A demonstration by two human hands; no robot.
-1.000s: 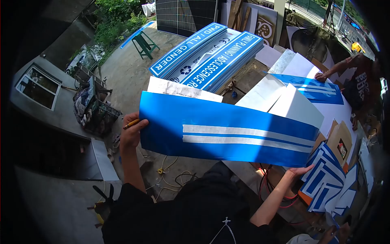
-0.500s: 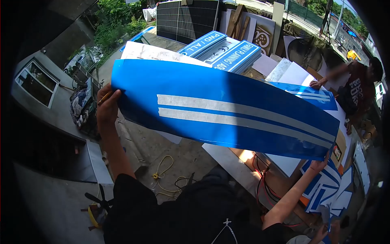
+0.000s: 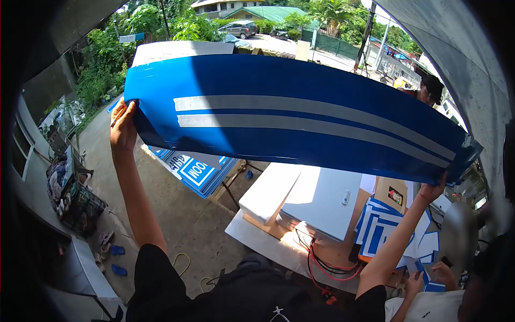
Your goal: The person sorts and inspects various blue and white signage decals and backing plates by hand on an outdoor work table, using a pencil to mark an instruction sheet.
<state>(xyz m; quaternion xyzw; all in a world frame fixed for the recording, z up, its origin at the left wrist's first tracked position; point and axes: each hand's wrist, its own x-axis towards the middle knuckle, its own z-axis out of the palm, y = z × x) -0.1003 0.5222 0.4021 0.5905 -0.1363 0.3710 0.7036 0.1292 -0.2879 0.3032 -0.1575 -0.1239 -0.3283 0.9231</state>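
Note:
I hold up a long blue sheet [image 3: 279, 86] that bends between my hands and has two pale tape-like strips along its middle. On its left end my left hand [image 3: 123, 126] is closed, with a thin pencil-like stick [image 3: 117, 118] also between the fingers. Its lower right corner is pinched in my right hand [image 3: 432, 190]. A white sheet [image 3: 185, 49] with a torn-looking edge shows behind the blue one at the top left. Both arms reach forward and the sheet spans most of the view.
Stacked blue-and-white signs [image 3: 198, 174] lie beyond the sheet. A white panel [image 3: 322, 198], red and black cables [image 3: 332, 265] and blue-white cut pieces [image 3: 378, 231] are on the table. One person [image 3: 429, 88] is behind the sheet; another's hands [image 3: 416, 282] hold blue pieces at lower right.
My hands have lifted the blue sheet higher and farther forward. The view has tilted up, bringing a parked car and greenery into sight. The far person is now mostly hidden behind the sheet.

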